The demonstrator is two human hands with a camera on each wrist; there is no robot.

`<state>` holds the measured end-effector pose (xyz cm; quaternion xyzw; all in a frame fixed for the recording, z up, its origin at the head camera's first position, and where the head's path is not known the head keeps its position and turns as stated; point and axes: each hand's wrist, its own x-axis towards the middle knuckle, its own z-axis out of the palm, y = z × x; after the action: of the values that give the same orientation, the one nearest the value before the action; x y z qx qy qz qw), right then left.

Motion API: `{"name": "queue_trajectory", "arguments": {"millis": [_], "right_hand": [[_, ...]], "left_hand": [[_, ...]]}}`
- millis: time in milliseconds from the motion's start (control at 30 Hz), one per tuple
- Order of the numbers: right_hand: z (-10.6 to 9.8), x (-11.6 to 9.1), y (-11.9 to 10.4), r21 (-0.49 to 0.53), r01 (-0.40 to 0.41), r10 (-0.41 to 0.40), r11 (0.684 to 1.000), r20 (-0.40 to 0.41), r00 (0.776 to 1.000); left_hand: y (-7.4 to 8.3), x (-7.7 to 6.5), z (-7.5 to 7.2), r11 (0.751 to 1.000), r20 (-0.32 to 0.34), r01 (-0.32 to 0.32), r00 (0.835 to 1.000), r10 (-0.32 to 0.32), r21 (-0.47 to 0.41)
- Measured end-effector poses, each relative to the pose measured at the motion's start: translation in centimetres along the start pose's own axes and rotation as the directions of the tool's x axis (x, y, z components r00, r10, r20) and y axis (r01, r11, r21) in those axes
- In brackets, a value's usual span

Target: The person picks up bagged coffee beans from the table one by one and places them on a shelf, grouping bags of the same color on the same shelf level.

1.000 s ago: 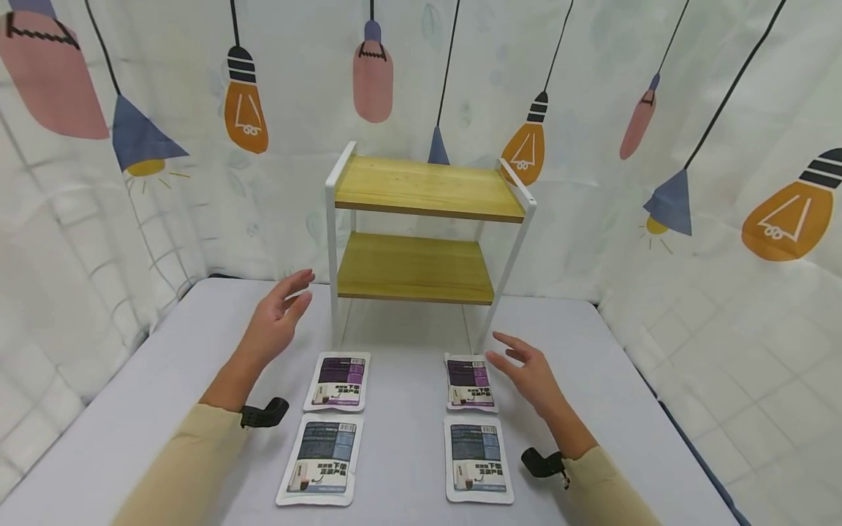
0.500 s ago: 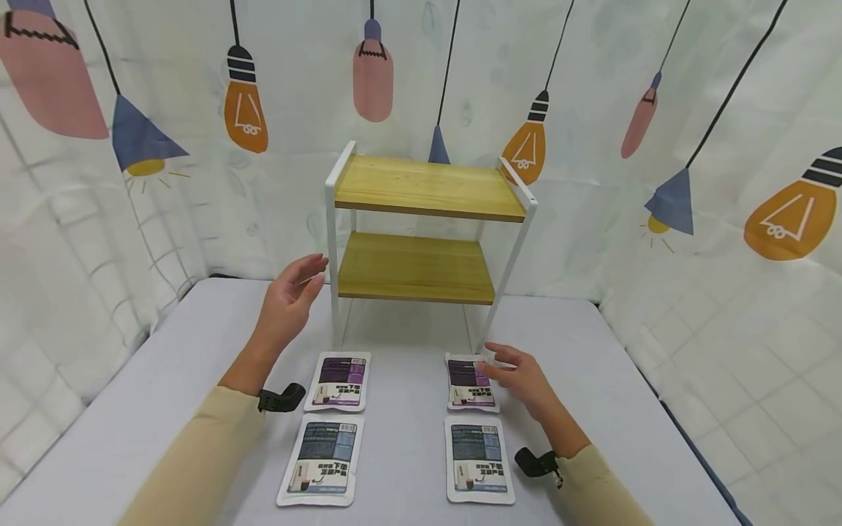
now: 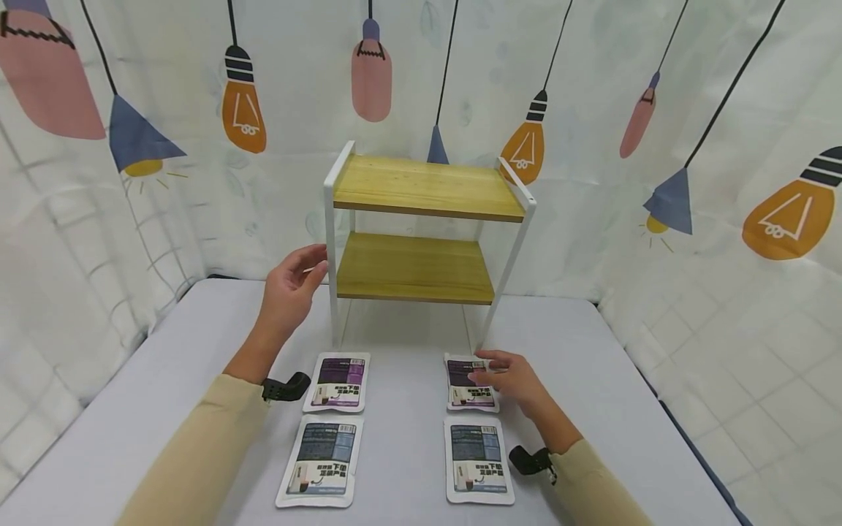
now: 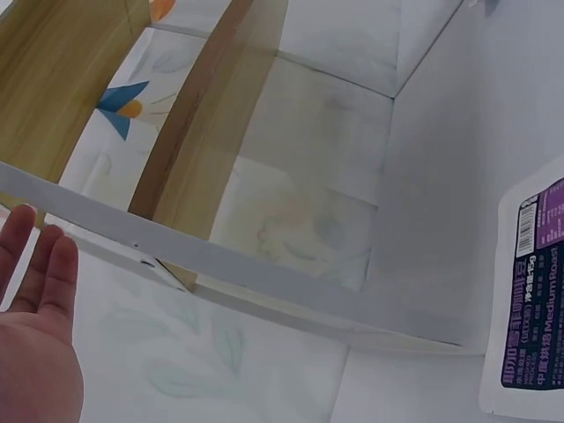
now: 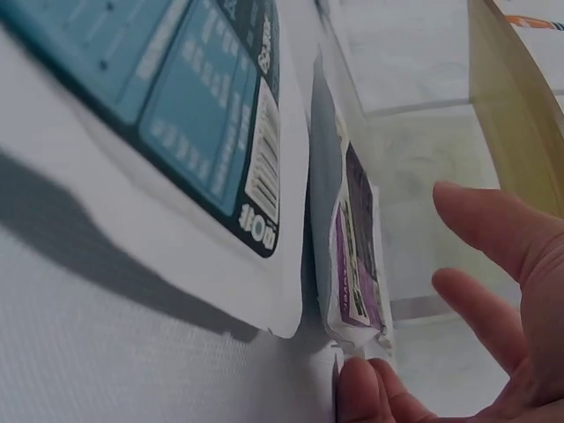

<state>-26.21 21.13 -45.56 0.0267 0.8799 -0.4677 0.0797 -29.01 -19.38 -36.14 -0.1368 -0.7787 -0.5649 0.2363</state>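
A two-tier shelf stands at the back, with a yellowish top board (image 3: 421,186), a lower board (image 3: 411,269) and white posts. My left hand (image 3: 286,288) is raised beside its left post (image 3: 332,256); in the left wrist view the extended fingers (image 4: 62,273) reach the white frame. My right hand (image 3: 520,383) hovers over the right purple-labelled packet (image 3: 462,394), thumb and fingers spread. In the right wrist view some lower fingertips (image 5: 359,388) are right at that packet's edge. Another purple-labelled packet (image 3: 338,383) lies flat below my left hand.
Two blue-labelled packets lie nearer on the white table (image 3: 401,453), one on the left (image 3: 320,460) and one on the right (image 3: 479,460). Behind the table hangs a pale curtain (image 3: 296,197) printed with lamps.
My left hand has moved right and up to the shelf's left post. My right hand has come left and down over the right purple-labelled packet. The packets and shelf stay put.
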Motion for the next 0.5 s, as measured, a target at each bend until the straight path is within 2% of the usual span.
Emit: {"name": "queue_trajectory", "arguments": {"millis": [200,500], "right_hand": [[0.8,0.2,-0.2,-0.06,0.017,-0.017,0.998,0.0,1.0],[1.3,0.4,-0.8,-0.143,0.042,-0.042,0.989,0.0,0.999]], "left_hand": [[0.2,0.4,0.3,0.999,0.004,-0.02,1.0,0.02,-0.025],[0.5,0.8,0.4,1.0,-0.03,-0.023,0.999,0.023,-0.002]]}}
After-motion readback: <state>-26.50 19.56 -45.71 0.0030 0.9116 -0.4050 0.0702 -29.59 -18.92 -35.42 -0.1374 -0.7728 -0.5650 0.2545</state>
